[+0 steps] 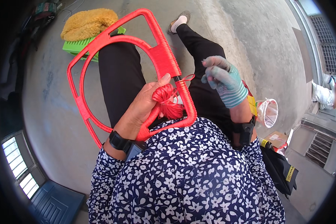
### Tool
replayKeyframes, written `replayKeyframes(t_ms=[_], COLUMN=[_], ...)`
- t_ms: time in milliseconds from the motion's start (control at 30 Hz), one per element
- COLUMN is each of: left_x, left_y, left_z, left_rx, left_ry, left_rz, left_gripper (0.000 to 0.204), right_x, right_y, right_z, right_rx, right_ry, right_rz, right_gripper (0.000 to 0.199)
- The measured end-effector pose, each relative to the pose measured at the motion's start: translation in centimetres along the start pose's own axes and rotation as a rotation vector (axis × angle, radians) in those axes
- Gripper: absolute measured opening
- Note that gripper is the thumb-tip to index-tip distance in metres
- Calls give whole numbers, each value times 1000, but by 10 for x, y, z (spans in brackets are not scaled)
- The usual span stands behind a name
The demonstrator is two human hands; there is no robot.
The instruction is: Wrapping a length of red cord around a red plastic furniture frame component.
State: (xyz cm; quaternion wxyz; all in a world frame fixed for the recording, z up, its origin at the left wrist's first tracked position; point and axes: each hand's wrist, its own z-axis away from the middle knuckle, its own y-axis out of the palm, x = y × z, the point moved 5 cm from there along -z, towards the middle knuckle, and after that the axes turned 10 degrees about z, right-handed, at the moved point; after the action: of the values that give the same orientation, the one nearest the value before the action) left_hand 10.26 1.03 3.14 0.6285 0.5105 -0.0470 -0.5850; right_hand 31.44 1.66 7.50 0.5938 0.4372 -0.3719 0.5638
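Note:
A large frame [159, 59] wrapped in red cord, a rounded rectangle with a ring inside it, leans across my lap. My bare left hand [147, 99] is closed at its right side, thumb on the wrapped edge, holding a looped bundle of red cord [168, 102] against it. Just above the bundle, a short dark stretch of the frame's bar [177, 78] shows bare between wrapped parts, with a small loop of cord [188, 77] sticking out. My right hand [224, 80], in a grey and teal striped glove, is raised right of the frame. Its fingers are curled, and whatever they hold is hidden.
A yellow fluffy cushion [89, 24] lies on a green plastic stool [78, 46] beyond my left knee. To my right are a clear bin [267, 112], a cardboard box [278, 139] and a black bag [278, 168]. A blue panel [57, 203] is at lower left.

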Motion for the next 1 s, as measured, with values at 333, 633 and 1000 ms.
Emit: replayKeyframes(t_ms=[333, 633, 1000], left_x=[-5, -3, -10], left_y=[-6, -7, -3], left_z=[-3, -4, 0], left_rx=[-158, -115, -101], left_ry=[198, 206, 379], left_rz=[79, -37, 141], left_gripper=[43, 43, 27], right_x=[-17, -38, -17], right_y=[15, 45, 36], right_z=[10, -27, -5], right_rx=[288, 5, 137], right_ry=[180, 308, -309], right_rz=[327, -80, 204], right_gripper=[16, 45, 68])
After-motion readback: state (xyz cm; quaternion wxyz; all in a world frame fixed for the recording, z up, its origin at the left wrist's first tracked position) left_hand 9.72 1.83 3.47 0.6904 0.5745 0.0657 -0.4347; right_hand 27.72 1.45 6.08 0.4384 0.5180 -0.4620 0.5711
